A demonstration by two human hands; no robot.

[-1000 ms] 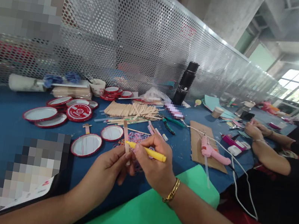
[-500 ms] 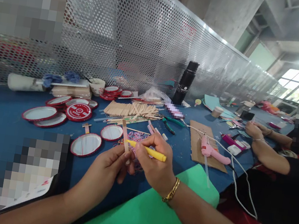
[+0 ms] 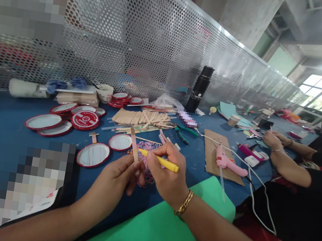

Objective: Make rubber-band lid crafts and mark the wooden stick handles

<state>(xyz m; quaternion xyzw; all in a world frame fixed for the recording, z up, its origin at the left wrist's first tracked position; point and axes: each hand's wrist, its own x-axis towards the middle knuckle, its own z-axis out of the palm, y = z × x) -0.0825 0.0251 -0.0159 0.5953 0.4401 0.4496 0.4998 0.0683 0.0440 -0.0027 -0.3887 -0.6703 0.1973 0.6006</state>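
Observation:
Between its thumb and fingers my left hand [image 3: 123, 173] pinches a flat wooden stick [image 3: 134, 142], which stands up from the grip, its upper part partly coloured. My right hand [image 3: 170, 175] grips a yellow marker [image 3: 165, 162] like a pen, with the tip pointing left at the stick. Whether the tip touches the wood cannot be made out. Behind the hands lies a tangle of purple and pink thread [image 3: 147, 175]. A round lid [image 3: 93, 155] with a stick piece at its top is left of my hands, and a smaller lid [image 3: 120, 142] is just behind.
Red-rimmed lids [image 3: 43, 122] and a pile of wooden sticks [image 3: 141, 117] lie behind. A black bottle [image 3: 199, 90] stands by the mesh partition. To the right, a pink glue gun [image 3: 228, 161] rests on cardboard [image 3: 210, 144]; another person's hands [image 3: 274, 140] work beyond. A green surface [image 3: 162, 226] is below my right arm.
The marker tip has moved slightly right, away from the stick's edge. The stick has shifted a little left, and both hands keep their grips.

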